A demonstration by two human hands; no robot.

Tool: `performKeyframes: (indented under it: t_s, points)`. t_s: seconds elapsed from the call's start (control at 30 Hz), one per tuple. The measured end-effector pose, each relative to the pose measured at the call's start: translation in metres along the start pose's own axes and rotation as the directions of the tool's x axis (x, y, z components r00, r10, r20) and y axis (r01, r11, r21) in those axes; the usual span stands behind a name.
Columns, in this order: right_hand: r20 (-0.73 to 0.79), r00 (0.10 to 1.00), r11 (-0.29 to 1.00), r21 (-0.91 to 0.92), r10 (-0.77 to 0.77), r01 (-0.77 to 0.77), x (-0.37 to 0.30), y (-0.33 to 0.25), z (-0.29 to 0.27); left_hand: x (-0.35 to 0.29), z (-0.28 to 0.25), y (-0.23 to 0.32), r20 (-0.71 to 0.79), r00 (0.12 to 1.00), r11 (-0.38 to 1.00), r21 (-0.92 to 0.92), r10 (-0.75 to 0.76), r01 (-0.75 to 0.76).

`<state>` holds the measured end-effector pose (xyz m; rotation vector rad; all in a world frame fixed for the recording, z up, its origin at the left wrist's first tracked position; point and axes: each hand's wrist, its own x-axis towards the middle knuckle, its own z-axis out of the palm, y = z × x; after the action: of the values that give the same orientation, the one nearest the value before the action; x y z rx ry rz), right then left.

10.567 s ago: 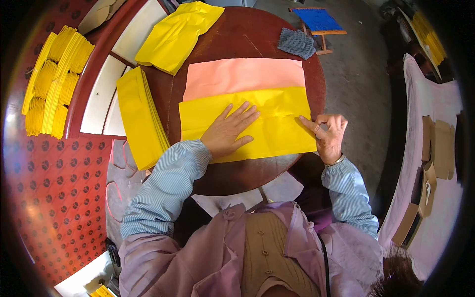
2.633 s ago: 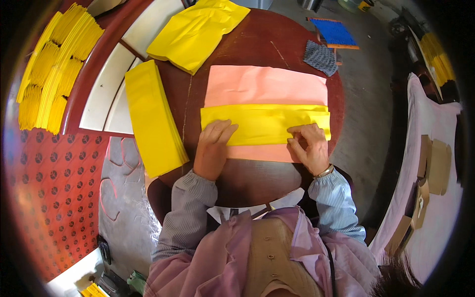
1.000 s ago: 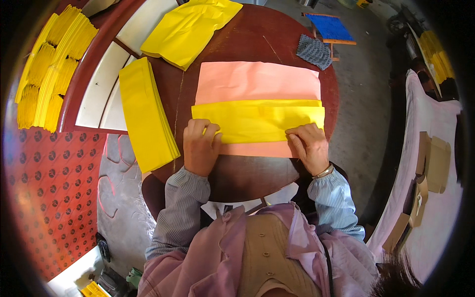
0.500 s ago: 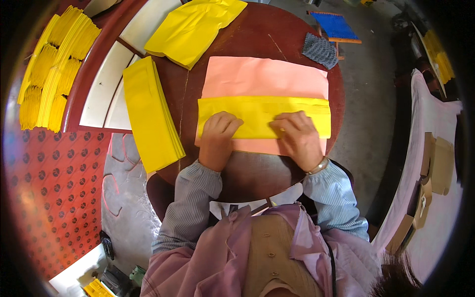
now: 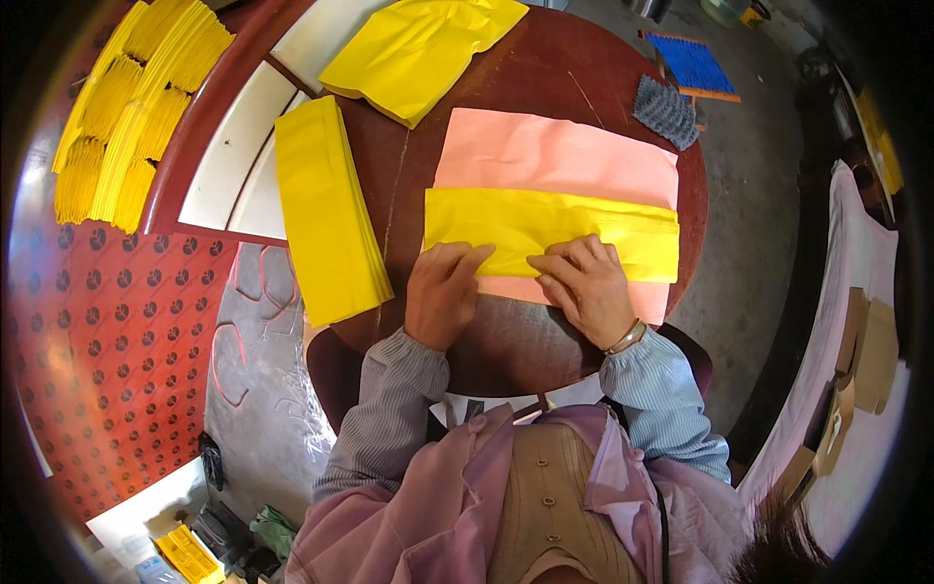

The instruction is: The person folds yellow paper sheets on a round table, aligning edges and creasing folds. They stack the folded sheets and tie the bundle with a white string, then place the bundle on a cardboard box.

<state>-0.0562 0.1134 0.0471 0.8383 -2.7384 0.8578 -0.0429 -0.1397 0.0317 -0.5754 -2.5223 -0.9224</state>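
On the round table lies a pink sheet (image 5: 555, 151), and across it a yellow sheet (image 5: 545, 219) folded into a long band; both look like paper. My left hand (image 5: 443, 292) is at the band's near left edge, fingers curled onto it. Near the middle of the same edge, my right hand (image 5: 591, 292), with a bracelet at its wrist, has bent fingers and thumb drawn together on the yellow sheet. The fingertips of both hands are partly hidden. Pink shows beyond the band and in a narrow strip on its near side.
Left of the work lies a stack of folded yellow sheets (image 5: 331, 214). A wide yellow sheet (image 5: 423, 58) rests at the table's far left. Grey knitted cloth (image 5: 666, 110) sits at the far right rim, before a blue-topped stool (image 5: 693, 63). Yellow bundles (image 5: 136, 107) stand at far left.
Both hands have come nearer to me, down to the yellow band's near edge. The whole view has shifted, so the table and papers appear farther right and slightly tilted.
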Motion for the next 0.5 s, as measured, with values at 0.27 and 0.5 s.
performKeyframes:
  t_s: [0.27,0.5]
  points:
    - [-0.044,0.999,1.0,0.013,0.025,-0.024,-0.006,0.003,-0.007,0.003,-0.001,-0.002,0.09,0.994,0.986,0.163,-0.062,0.046]
    - [-0.11,0.994,1.0,0.011,-0.022,0.023,0.006,-0.009,0.005,0.009,0.005,-0.003,-0.024,0.999,0.996,0.088,0.037,-0.035]
